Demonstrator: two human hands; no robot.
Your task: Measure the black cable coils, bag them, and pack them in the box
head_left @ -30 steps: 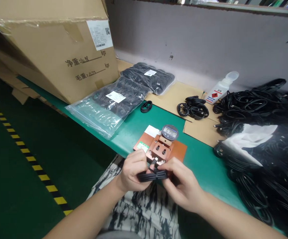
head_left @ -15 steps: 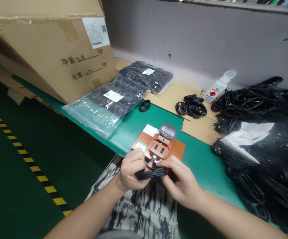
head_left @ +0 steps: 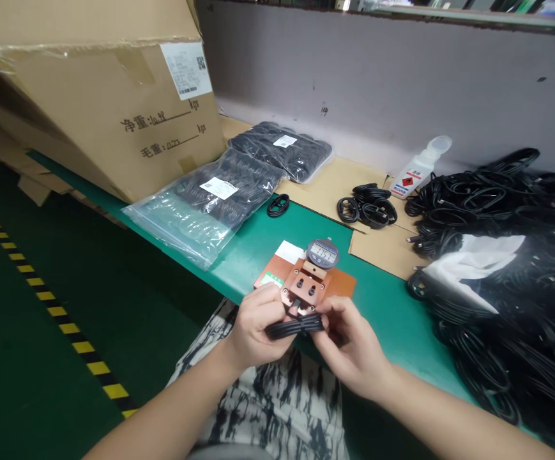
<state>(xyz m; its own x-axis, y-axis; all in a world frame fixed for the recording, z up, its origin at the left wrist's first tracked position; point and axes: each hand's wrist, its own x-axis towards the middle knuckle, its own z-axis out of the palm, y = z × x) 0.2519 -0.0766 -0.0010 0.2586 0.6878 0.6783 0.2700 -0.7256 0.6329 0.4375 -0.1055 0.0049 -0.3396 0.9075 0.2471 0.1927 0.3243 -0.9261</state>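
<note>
A coiled black cable (head_left: 292, 326) is between my two hands, just in front of a copper-coloured gauge fixture (head_left: 308, 281). My left hand (head_left: 262, 324) is closed round the coil's left side. At the right end, the fingers of my right hand (head_left: 349, 342) pinch the coil. The cable's connector (head_left: 296, 305) sits in the near opening of the fixture; its tip is hidden inside. On top, the round digital dial gauge (head_left: 322, 253) shows a reading that looks like 17.57.
One loose cable coil (head_left: 278, 205) lies behind the fixture, near bagged cables (head_left: 224, 191). A large carton (head_left: 90, 108) stands at left. Cable coils (head_left: 370, 206), a white bottle (head_left: 418, 169), a white cloth (head_left: 473, 265) and a big cable heap (head_left: 507, 191) occupy the right side.
The connector has moved forward from just outside the fixture into its opening. The gauge display has gone from zero to about 17.57. Both hands still hold the coil.
</note>
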